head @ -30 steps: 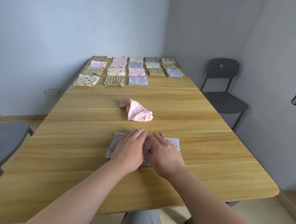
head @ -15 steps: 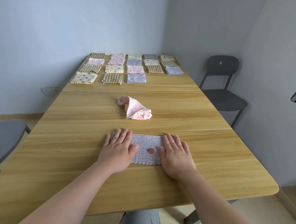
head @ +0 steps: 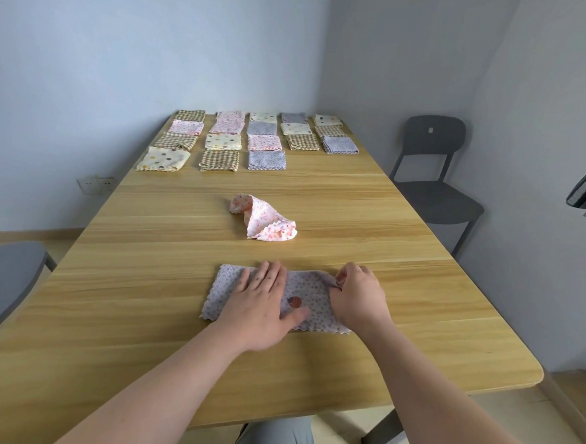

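A lilac dotted cloth (head: 309, 298) with a small red round mark lies flat as a wide rectangle near the front of the wooden table (head: 150, 281). My left hand (head: 262, 305) presses flat on its middle-left part, fingers straight. My right hand (head: 357, 299) has its fingers curled at the cloth's right end and pinches the far right corner. A crumpled pink flowered cloth (head: 264, 220) lies loose in the middle of the table, beyond both hands.
Several folded cloths (head: 245, 140) in checked, dotted, pink and lilac prints lie in rows at the table's far end. A dark chair (head: 431, 175) stands at the right, a grey chair (head: 3, 279) at the left. Walls close in behind and to the right.
My hands first slid apart from the cloth's middle to its ends. Now the left hand has come back to the middle and the right hand's fingers have curled round the right corner.
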The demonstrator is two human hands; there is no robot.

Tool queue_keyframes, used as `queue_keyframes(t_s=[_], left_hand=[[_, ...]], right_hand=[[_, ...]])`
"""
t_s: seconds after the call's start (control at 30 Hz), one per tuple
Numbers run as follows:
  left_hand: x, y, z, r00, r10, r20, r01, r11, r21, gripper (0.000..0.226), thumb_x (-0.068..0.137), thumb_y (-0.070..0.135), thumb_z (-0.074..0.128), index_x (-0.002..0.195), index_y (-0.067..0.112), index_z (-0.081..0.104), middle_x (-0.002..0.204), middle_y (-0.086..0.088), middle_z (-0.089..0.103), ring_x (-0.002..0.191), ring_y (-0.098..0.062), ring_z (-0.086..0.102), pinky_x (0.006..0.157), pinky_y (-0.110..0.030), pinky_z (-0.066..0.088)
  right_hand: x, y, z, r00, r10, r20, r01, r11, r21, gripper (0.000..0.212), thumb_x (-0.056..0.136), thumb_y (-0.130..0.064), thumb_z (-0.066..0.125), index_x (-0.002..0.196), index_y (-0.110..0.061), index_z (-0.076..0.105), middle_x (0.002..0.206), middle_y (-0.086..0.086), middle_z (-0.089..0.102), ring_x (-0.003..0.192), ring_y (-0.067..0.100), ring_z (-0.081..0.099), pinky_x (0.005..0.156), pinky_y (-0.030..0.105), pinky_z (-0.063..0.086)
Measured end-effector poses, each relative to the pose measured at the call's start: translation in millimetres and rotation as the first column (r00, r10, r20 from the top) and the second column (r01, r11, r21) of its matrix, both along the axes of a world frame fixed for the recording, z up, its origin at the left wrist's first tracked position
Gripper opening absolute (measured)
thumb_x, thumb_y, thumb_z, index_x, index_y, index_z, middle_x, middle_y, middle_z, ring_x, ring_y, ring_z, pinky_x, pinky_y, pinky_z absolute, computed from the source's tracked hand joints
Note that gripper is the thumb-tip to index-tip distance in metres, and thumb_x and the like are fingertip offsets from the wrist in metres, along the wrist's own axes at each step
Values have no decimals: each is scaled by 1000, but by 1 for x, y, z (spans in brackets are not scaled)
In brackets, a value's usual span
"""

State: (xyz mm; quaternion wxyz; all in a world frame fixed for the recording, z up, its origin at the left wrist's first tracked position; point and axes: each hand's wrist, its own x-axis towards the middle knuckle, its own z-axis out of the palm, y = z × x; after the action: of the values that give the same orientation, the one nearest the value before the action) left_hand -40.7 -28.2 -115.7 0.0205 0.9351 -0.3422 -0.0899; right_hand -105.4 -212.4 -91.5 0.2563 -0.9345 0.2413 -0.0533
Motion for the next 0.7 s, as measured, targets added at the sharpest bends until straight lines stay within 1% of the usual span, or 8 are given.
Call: queue_keyframes(t_s=[0.07,0.13,0.17,0.27,0.37,0.5,0.6,0.7], left_hand=[[-1,-1,-1,1000,2,14,-2,1000,19,106,85,88,4,158,15,-19,165,-3,-27,151,-18,-27,125,-45,-13],[-3,-2,2,1000,10,-2,-10,1000,21,118,78,95,6,159,13,-17,166,-4,-25,152,-19,-24,125,-47,-12],[-3,-4,3,1000,14,-15,-14,1000,22,124,72,98,7,159,12,-16,166,-4,-23,153,-20,-23,125,-48,-11],[-5,-10,4,998,44,-34,-44,999,10,136,63,103,10,159,10,-15,168,-8,-18,154,-24,-20,125,-51,-9],[-13,-21,3,997,66,-34,-66,998,5,136,66,103,18,158,9,-16,168,-9,-17,154,-26,-20,124,-53,-10],[-27,-33,1,996,81,-32,-82,996,-25,134,69,101,16,158,7,-18,167,-11,-20,153,-27,-25,123,-53,-15],[-31,-39,-1,994,95,-52,-97,995,-38,130,71,99,12,157,7,-20,166,-12,-23,151,-28,-28,122,-53,-18],[-35,-46,-3,994,93,-63,-95,995,-43,128,71,97,11,157,6,-20,166,-14,-23,151,-31,-27,121,-55,-17]], right_hand=[[2,0,8,998,-15,63,8,994,107,13,95,-20,55,107,-20,50,101,1,60,91,22,60,73,34,53],[2,2,15,992,-36,120,8,974,229,16,99,-20,54,113,-19,46,87,4,62,68,17,59,49,28,44],[2,4,19,987,-46,153,5,967,256,18,100,-21,54,115,-19,44,82,4,61,61,17,57,46,28,42],[1,8,30,961,-43,275,-29,968,250,18,102,-23,53,115,-18,41,76,5,60,57,21,57,49,38,47],[0,11,39,937,5,350,-85,974,212,12,103,-21,51,111,-20,42,71,7,62,50,20,52,43,36,39],[-2,14,51,919,46,391,-115,981,154,10,102,-21,54,106,-23,46,71,8,64,51,24,54,42,42,42],[-2,20,54,915,97,392,-146,984,97,6,102,-20,54,102,-20,49,67,5,62,47,20,50,40,34,36],[0,27,55,915,164,369,-186,982,24,4,101,-17,54,98,-18,51,64,0,59,46,14,48,42,26,33]])
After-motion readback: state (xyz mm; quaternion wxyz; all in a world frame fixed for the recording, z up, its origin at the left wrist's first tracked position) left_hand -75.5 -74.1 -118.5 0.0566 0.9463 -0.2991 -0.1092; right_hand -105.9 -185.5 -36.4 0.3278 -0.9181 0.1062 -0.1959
